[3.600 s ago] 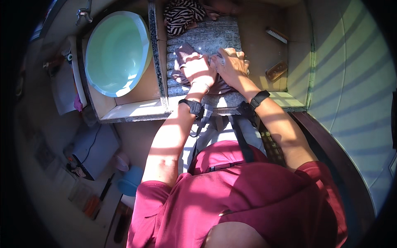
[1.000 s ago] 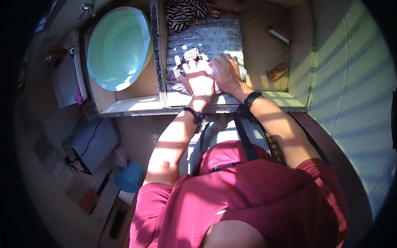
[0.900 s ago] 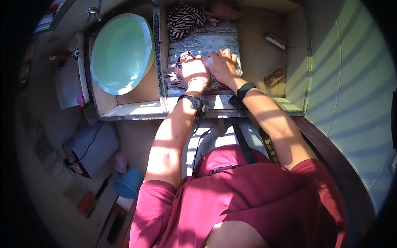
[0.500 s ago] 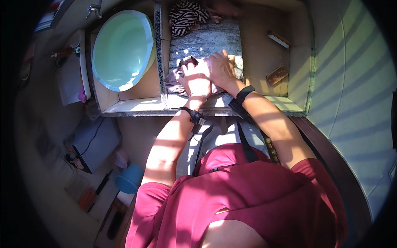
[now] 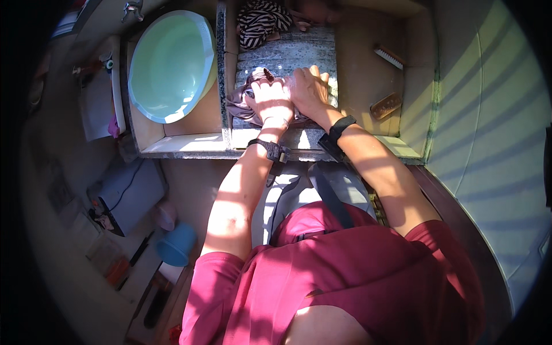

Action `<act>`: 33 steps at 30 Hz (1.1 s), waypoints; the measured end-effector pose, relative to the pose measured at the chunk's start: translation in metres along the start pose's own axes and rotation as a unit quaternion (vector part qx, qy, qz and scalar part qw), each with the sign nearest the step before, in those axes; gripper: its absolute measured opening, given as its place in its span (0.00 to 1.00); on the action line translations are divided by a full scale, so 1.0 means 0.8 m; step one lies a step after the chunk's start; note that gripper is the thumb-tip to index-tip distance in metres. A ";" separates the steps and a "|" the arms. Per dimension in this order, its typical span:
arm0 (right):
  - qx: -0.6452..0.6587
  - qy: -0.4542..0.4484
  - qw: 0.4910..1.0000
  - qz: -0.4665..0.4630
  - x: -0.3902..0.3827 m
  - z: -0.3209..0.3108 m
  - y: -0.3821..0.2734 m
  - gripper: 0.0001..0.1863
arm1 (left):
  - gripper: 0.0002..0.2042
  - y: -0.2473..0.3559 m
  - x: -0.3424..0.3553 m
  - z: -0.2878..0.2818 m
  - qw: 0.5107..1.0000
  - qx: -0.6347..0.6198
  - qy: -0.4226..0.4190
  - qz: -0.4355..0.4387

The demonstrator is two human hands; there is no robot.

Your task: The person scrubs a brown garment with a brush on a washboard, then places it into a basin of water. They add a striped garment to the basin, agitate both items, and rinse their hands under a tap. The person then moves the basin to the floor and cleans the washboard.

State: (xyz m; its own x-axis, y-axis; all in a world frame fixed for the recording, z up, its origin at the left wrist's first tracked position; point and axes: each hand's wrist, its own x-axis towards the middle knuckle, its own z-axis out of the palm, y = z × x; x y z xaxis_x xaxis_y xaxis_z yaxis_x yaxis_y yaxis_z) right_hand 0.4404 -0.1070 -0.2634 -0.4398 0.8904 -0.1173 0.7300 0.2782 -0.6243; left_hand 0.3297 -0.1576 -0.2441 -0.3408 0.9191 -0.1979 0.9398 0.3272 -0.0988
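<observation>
A crumpled mauve cloth [image 5: 237, 104] lies bunched on a grey ridged stone washboard [image 5: 313, 53] set in the sink. My left hand [image 5: 272, 102] presses down on it with curled fingers, and part of the cloth sticks out to its left. Close beside it, my right hand [image 5: 309, 92] is also bent over the cloth, its fingers gripping the far side. Most of the cloth under my palms is hidden. A black-and-white zebra-striped cloth [image 5: 261, 22] sits heaped at the board's far end.
Left of the divider [image 5: 226, 123] stands a pale green basin [image 5: 208, 54] beneath a tap [image 5: 132, 10]. A white-bristled brush [image 5: 389, 56] and a wooden brush [image 5: 386, 106] lie right of the board. A blue bucket [image 5: 176, 245] is on the floor at left.
Both hands have slid slightly away from me along the washboard, carrying the mauve cloth with them. The striped cloth and the brushes stay where they were.
</observation>
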 end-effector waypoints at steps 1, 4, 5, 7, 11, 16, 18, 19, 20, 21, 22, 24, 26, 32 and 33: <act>-0.033 0.004 0.999 0.009 -0.001 -0.010 -0.013 0.15 | 0.15 -0.004 0.005 0.009 0.999 -0.034 0.010 -0.017; 0.026 -0.083 0.996 -0.012 -0.063 -0.031 -0.008 0.13 | 0.10 -0.009 -0.068 -0.001 0.983 -0.167 0.078 0.008; 0.059 -0.044 0.995 -0.073 -0.102 -0.024 0.002 0.13 | 0.08 -0.011 -0.097 0.009 0.949 -0.274 0.151 0.037; 0.018 0.035 0.991 -0.130 -0.159 -0.048 -0.013 0.17 | 0.09 -0.012 -0.150 -0.004 0.923 -0.306 0.211 0.101; 0.014 0.000 0.996 -0.085 -0.077 -0.019 0.001 0.11 | 0.12 -0.004 -0.082 0.001 0.983 -0.158 0.095 0.027; 0.013 -0.112 0.989 0.096 0.018 -0.023 -0.038 0.22 | 0.09 -0.060 0.017 -0.010 0.993 -0.104 0.013 0.050; 0.031 -0.140 0.985 0.095 0.041 -0.082 -0.060 0.26 | 0.10 -0.094 0.020 -0.061 0.992 -0.113 0.004 0.050; 0.040 -0.148 0.985 0.076 0.056 -0.110 -0.068 0.26 | 0.11 -0.115 0.020 -0.082 0.987 -0.118 0.092 0.051; 0.024 -0.140 0.989 0.047 0.075 -0.121 -0.065 0.25 | 0.12 -0.136 0.025 -0.090 0.980 -0.125 0.153 0.019; 0.009 -0.132 0.991 0.015 0.099 -0.128 -0.062 0.24 | 0.13 -0.179 0.032 -0.095 0.967 -0.070 0.235 0.068; -0.003 -0.097 0.995 0.006 0.126 -0.115 -0.044 0.24 | 0.14 -0.205 0.041 -0.116 0.966 -0.068 0.246 0.038; -0.047 -0.062 0.997 0.009 0.180 -0.093 -0.025 0.24 | 0.17 -0.247 0.061 -0.153 0.961 -0.061 0.247 -0.108; -0.077 -0.081 0.994 0.020 0.221 -0.080 -0.024 0.31 | 0.12 -0.309 0.079 -0.156 0.931 -0.116 0.337 -0.078; -0.175 -0.019 0.982 -0.063 0.278 0.027 0.004 0.40 | 0.24 -0.317 0.054 -0.134 0.932 -0.195 0.301 -0.047; -0.140 -0.037 0.988 -0.059 0.288 0.032 0.010 0.38 | 0.24 -0.309 0.053 -0.120 0.928 -0.252 0.276 -0.005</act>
State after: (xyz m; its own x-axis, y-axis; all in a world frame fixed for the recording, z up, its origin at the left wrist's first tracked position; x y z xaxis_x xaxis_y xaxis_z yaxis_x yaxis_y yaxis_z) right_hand 0.3317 0.0912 -0.3149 -0.5599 0.8199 -0.1199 0.7829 0.4760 -0.4007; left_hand 0.0855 -0.1785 -0.1347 -0.4146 0.8429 0.3429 0.8771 0.2697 0.3975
